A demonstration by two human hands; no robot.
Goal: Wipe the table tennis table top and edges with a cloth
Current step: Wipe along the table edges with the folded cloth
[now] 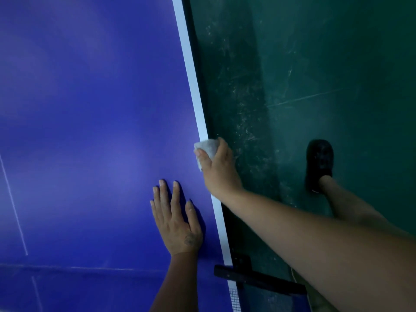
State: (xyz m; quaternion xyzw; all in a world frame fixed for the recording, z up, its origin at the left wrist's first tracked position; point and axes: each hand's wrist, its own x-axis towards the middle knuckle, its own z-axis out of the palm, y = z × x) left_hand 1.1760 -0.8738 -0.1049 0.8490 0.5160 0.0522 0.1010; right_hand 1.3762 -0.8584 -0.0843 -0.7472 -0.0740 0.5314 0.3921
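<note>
Smooth blue table top (90, 109), bordered by a white edge line (193, 86); beyond the line, green floor (315, 64), scuffed and dusty. Right hand (219, 170) grips a crumpled white cloth (208, 147) on the line, fingers curled round it. Left hand (177, 219) lies flat, fingers spread, just inside the line. Black net clamp (245, 271) straddles the line; black shoe (319, 163) well outside it

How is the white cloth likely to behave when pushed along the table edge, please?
The white cloth is bunched in the right hand, so probably floppy and light. It moulds to the table edge, so likely conforms when pushed.
</note>
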